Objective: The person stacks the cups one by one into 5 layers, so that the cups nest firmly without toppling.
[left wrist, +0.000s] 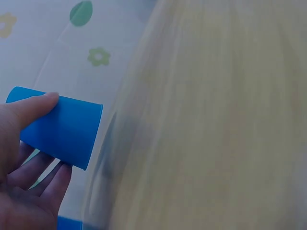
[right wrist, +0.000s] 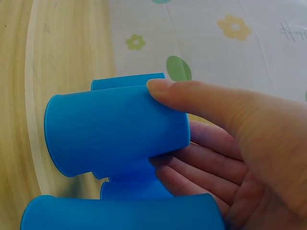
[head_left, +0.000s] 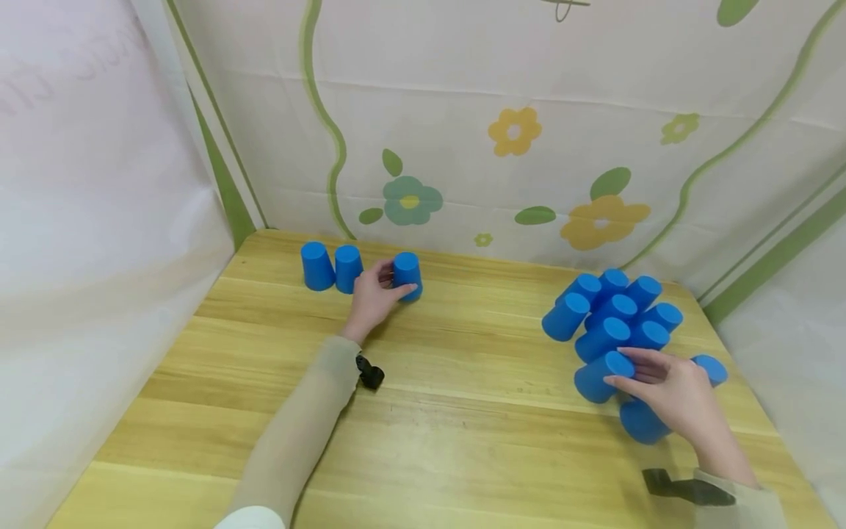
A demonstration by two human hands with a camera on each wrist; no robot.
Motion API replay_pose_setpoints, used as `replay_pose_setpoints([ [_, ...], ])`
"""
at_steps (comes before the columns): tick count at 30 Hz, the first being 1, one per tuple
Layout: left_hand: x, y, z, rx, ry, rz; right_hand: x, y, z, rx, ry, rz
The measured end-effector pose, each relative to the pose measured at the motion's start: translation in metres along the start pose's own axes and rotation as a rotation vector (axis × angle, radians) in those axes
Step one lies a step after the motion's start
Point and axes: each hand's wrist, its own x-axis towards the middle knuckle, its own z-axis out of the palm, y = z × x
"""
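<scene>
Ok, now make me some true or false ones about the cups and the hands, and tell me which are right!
1. The left hand holds a blue cup. True.
2. The right hand holds a yellow cup. False: it holds a blue one.
3. Two other cups stand left of the left hand. True.
4. Those two stand with their open ends up. False: they're upside down, closed ends on top.
5. More cups are on the table's right side than its left. True.
6. The cloth behind is plain. False: it has flowers.
</scene>
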Motion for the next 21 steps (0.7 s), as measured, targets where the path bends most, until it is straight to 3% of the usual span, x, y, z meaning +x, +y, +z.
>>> replay_pose_setpoints([
  [7,-0.002,-0.006,-0.02,-0.007,0.042,-0.02,0.0,0.001,0.001,0.0,-0.003,0.008],
  [16,-0.001,-0.007,-0.024,0.053,0.066,-0.032,0.0,0.001,0.001,-0.002,-0.011,0.01],
  [21,-0.002,-0.002,-0.025,0.043,0.096,-0.006,0.0,0.002,0.001,-0.003,-0.008,0.011],
])
